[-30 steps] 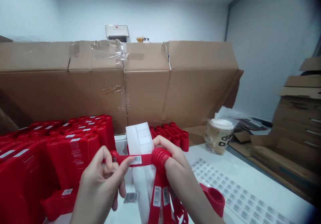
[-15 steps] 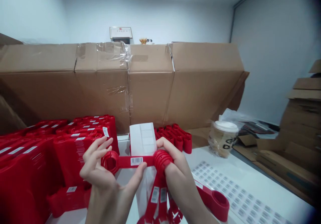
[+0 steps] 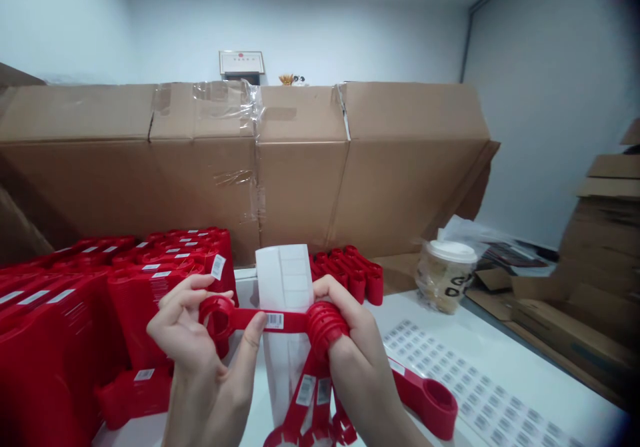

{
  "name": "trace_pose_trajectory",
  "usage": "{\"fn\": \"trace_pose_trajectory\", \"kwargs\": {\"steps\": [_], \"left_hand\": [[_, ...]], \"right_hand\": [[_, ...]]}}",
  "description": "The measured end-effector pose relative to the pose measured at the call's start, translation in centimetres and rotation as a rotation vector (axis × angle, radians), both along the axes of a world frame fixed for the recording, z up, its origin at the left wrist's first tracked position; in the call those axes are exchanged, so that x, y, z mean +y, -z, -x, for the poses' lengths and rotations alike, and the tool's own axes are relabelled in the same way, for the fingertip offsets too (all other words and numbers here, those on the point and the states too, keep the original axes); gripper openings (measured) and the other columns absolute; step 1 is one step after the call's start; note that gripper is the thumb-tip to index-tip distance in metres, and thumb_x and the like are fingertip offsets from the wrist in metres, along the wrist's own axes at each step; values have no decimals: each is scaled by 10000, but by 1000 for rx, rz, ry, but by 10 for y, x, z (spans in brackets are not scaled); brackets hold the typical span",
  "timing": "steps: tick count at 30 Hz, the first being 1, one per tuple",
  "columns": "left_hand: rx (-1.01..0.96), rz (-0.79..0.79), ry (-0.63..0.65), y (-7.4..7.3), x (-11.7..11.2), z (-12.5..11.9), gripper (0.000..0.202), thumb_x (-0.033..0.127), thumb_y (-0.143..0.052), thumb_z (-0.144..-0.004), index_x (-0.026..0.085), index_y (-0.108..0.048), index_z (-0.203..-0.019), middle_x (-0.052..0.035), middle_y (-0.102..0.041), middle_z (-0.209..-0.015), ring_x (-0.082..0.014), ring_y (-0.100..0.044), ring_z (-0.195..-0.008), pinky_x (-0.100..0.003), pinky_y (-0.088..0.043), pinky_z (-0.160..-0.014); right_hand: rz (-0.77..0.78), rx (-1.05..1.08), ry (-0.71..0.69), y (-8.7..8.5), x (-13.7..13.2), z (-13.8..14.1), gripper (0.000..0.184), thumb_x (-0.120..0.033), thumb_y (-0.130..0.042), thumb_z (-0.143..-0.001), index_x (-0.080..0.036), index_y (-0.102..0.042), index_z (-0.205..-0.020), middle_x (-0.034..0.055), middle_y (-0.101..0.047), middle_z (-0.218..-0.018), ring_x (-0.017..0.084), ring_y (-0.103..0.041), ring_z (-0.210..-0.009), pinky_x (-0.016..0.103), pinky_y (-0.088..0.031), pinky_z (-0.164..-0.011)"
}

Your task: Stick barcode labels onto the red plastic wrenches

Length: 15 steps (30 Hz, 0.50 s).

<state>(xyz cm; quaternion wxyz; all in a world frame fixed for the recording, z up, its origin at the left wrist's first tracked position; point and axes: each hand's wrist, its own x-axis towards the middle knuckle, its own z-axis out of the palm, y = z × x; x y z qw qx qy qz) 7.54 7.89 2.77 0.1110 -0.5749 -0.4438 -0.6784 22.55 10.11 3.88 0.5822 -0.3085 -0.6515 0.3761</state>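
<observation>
My left hand [image 3: 200, 360] pinches the ring end of a red plastic scoop [image 3: 250, 318], thumb pressed by its white barcode label [image 3: 275, 321]. My right hand [image 3: 357, 360] grips a bunch of the same red scoops [image 3: 327, 323] by their ribbed ends; several labelled handles hang down below it. A white backing strip of labels [image 3: 285, 287] stands up behind the held scoop, between both hands.
Stacks of red labelled scoops [image 3: 75, 313] fill the left. More red scoops [image 3: 357, 273] lie behind. A sheet of barcode stickers [image 3: 460, 383] lies on the white table at right, by a lidded paper cup [image 3: 445, 275]. Cardboard boxes [image 3: 250, 160] wall the back; flat cardboard [image 3: 595, 247] is piled right.
My left hand let go of the label spot, opened briefly, then closed round the scoop's ring end. The scoop stays level between both hands.
</observation>
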Motion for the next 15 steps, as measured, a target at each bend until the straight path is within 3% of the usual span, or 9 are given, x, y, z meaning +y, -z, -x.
{"fn": "trace_pose_trajectory", "kwargs": {"steps": [4,10,13,15], "left_hand": [[-72,32,77,1,2,-4,627,286,-785,-794,303,-246,-1116,-123,-325,-1363,-259,-525,-1094,-434,-490,-881],[-88,57,123,-1,-6,-3,528,288,-717,-866,301,-266,-1140,-103,-327,-1337,-257,-486,-1196,-421,-442,-992],[-75,155,121,-3,-7,2,425,326,-699,-883,258,-355,-1122,-123,-318,-1353,-257,-488,-1191,-407,-462,-1003],[-222,232,225,-5,-8,4,454,325,-758,-836,246,-389,-1089,-120,-317,-1386,-248,-502,-1166,-396,-460,-1017]], "right_hand": [[-49,-31,3,2,-3,-1,171,-119,-452,-877,-222,-561,-796,-48,-591,-679,123,-486,-604,237,-384,-535],[-62,-54,8,3,-4,-3,173,-104,-457,-876,-226,-552,-800,-59,-552,-652,113,-463,-570,232,-363,-507],[-63,-52,14,1,-3,-3,196,-96,-444,-886,-224,-564,-796,-57,-567,-666,112,-494,-593,227,-382,-529],[-52,-52,26,-1,-2,-4,204,-97,-441,-891,-222,-563,-786,-55,-587,-685,112,-516,-611,224,-395,-541]]}}
